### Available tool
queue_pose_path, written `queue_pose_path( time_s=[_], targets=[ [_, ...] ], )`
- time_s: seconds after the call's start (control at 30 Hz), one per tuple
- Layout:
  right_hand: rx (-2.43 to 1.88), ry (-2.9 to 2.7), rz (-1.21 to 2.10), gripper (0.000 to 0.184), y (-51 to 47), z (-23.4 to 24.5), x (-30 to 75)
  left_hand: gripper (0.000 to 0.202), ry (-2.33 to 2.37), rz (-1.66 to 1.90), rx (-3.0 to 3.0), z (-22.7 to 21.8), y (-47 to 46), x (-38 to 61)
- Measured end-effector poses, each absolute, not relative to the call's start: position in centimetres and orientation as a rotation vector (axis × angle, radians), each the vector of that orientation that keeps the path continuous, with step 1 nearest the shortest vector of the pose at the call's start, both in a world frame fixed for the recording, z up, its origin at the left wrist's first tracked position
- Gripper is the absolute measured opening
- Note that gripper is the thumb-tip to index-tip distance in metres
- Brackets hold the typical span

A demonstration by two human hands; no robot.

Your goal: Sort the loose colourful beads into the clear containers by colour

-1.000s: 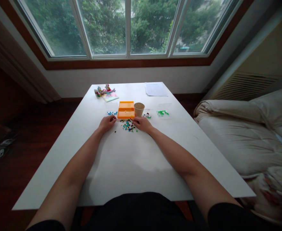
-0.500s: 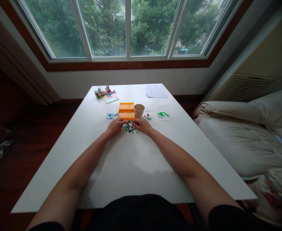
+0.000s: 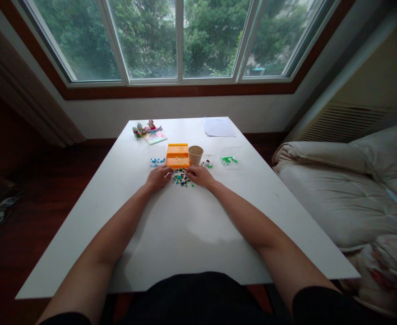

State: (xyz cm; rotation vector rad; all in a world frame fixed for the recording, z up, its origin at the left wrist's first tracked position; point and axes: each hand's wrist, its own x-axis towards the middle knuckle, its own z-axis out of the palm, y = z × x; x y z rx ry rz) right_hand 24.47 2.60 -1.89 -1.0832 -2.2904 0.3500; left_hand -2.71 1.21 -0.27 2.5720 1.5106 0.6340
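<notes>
A small heap of tiny coloured bricks (image 3: 181, 177) lies on the white table (image 3: 185, 225) just in front of an orange tray (image 3: 177, 155). My left hand (image 3: 158, 177) rests at the heap's left edge with curled fingers touching the pieces. My right hand (image 3: 201, 175) rests at the heap's right edge, fingers bent down onto the bricks. What either hand pinches is too small to make out.
A paper cup (image 3: 196, 154) stands right of the tray. Clear trays hold blue pieces (image 3: 157, 160), mixed pieces (image 3: 207, 163) and green pieces (image 3: 229, 160). A small built model with a booklet (image 3: 148, 131) and a sheet of paper (image 3: 219, 127) lie farther back. A bed (image 3: 354, 189) is on the right.
My left hand has slid right from beside the blue-piece tray to the heap's left edge. My right hand has stayed at the heap's right side.
</notes>
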Motion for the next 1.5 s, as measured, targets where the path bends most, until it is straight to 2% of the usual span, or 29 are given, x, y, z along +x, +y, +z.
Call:
queue_pose_path(
  time_s=[0.27, 0.6, 0.87, 1.13, 1.5],
  targets=[
    [-1.088, -2.266, 0.369, 0.014, 2.6, -2.0, 24.5, 0.018, 1.543, 0.627, 2.568, -0.5, 1.4, -3.0],
    [-1.049, -2.273, 0.337, 0.028, 2.7, -2.0, 24.4, 0.020, 1.576, 0.686, 2.505, -0.4, 1.6, -3.4],
    [-1.148, -2.276, 0.269, 0.014, 2.5, -1.7, 24.6, 0.019, 1.520, 0.685, 2.494, -0.6, 1.9, -4.1],
    [-1.121, -2.295, 0.266, 0.023, 2.5, -1.9, 24.7, 0.020, 1.468, 0.684, 2.483, -0.9, 2.1, -4.2],
    [-1.130, -2.300, 0.294, 0.012, 2.6, -1.8, 24.6, 0.021, 1.511, 0.749, 2.431, -1.0, 2.2, -4.1]
  ],
)
